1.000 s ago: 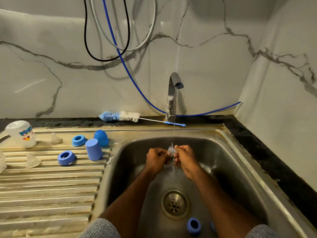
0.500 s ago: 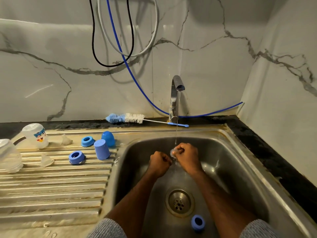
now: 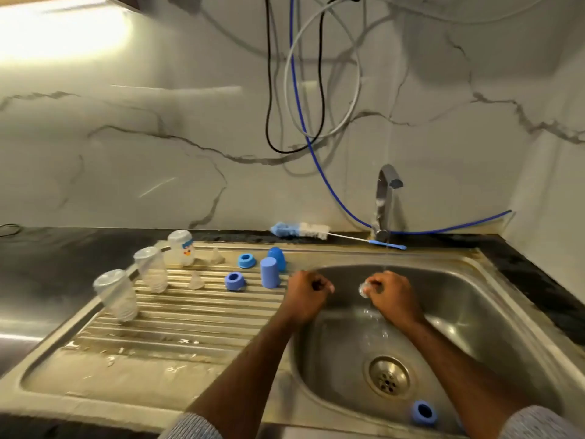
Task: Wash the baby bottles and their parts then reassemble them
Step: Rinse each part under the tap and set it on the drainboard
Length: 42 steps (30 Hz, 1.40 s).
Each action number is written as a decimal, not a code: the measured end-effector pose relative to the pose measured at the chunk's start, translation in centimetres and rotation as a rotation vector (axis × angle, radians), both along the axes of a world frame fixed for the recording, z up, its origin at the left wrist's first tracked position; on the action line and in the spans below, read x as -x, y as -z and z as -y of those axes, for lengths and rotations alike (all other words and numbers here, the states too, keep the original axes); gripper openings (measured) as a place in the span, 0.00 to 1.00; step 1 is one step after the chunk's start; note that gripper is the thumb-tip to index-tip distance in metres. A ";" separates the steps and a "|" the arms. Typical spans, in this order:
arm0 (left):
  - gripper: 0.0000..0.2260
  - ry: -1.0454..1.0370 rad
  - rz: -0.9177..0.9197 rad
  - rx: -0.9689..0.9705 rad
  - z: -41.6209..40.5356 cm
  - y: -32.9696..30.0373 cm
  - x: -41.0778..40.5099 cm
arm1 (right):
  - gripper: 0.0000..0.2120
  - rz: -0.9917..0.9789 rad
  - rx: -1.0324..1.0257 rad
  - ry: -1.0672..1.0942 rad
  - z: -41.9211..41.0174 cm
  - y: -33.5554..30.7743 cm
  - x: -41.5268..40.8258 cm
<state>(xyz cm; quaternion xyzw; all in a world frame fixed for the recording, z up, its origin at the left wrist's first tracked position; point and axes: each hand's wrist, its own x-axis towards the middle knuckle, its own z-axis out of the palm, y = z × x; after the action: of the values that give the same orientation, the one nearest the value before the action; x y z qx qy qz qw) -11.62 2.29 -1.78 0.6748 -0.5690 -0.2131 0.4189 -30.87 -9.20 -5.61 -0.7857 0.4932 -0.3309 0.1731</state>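
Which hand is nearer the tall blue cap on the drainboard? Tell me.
Left. The left hand is just right of the tall blue cap; the right hand is farther, over the sink.

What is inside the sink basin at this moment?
In the sink: a blue ring near the drain, and the right hand holding a clear teat under running water. The forearms hide part of the bottom.

No words, brand names or numbers can be read anywhere here. The only marking of any kind is on the far baby bottle point(image 3: 181, 247) standing upside down on the draining board point(image 3: 177, 315): a printed blue band with a small cartoon figure in red and orange beneath it, too blurred to make out any lettering.
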 end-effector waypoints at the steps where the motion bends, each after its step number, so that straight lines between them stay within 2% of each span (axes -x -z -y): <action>1: 0.04 -0.013 -0.005 0.010 -1.3 -0.4 -1.1 | 0.04 -0.019 0.012 -0.040 -0.6 -0.4 -0.3; 8: 0.06 -0.223 0.020 0.027 -9.6 -1.0 -9.1 | 0.06 0.126 0.098 -0.302 -6.1 -3.6 -6.8; 16: 0.05 -0.442 0.067 -0.014 -18.3 -0.5 -19.0 | 0.06 0.100 -0.045 -0.547 -14.8 -5.4 -21.8; 21: 0.05 -0.543 0.101 -0.073 -21.8 0.6 -23.3 | 0.03 0.066 -0.115 -0.547 -17.3 -5.1 -28.1; 26: 0.09 -0.570 0.119 -0.080 -22.7 0.8 -25.3 | 0.05 -0.011 -0.121 -0.520 -18.4 -5.1 -32.0; 32: 0.07 -0.526 0.061 -0.079 -22.0 0.5 -25.3 | 0.14 -0.065 -0.236 -0.550 -18.8 -4.5 -33.1; 36: 0.06 -0.495 0.066 -0.063 -20.4 0.2 -23.9 | 0.19 0.022 -0.237 -0.533 -18.2 -4.5 -31.6; 42: 0.04 -0.363 0.128 -0.001 -15.1 -0.8 -18.8 | 0.05 0.145 -0.134 -0.459 -14.4 -4.8 -24.8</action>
<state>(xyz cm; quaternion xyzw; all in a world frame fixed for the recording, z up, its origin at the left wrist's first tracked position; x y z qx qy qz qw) 7.18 17.41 -1.03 0.7787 -0.4634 -0.0908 0.4131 -6.03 5.18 -0.84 -0.8381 0.3088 -0.3049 0.3306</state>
